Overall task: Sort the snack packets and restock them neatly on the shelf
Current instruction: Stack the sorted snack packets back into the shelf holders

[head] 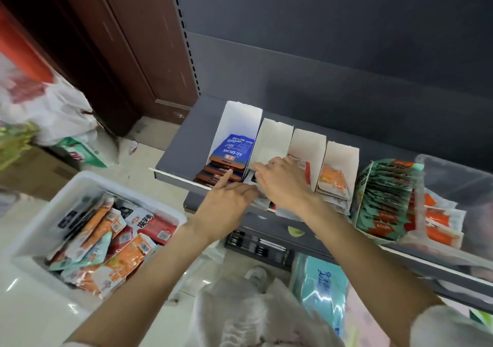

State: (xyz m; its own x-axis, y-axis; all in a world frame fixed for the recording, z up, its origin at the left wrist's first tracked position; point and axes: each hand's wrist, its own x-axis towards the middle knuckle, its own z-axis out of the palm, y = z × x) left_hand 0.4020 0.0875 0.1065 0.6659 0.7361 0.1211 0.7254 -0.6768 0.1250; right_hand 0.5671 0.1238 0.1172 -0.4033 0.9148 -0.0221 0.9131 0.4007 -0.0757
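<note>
The snack packets (pixel 101 242) are light, flat and slippery foil pouches, best taken by an edge. Many lie loose in the white bin (pixel 40 229); others stand in cardboard dividers (pixel 272 138) on the shelf (pixel 184 133). The right hand (pixel 282 181) reaches into the second divider, and I cannot tell what its grip holds. The left hand (pixel 226 200) points one finger, holding nothing visible. The narrow dividers may hinder the fingers.

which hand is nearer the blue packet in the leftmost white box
Left. The left hand points its index finger just below the blue packet, at that box's front. The right hand sits farther right, over the second box.
</note>
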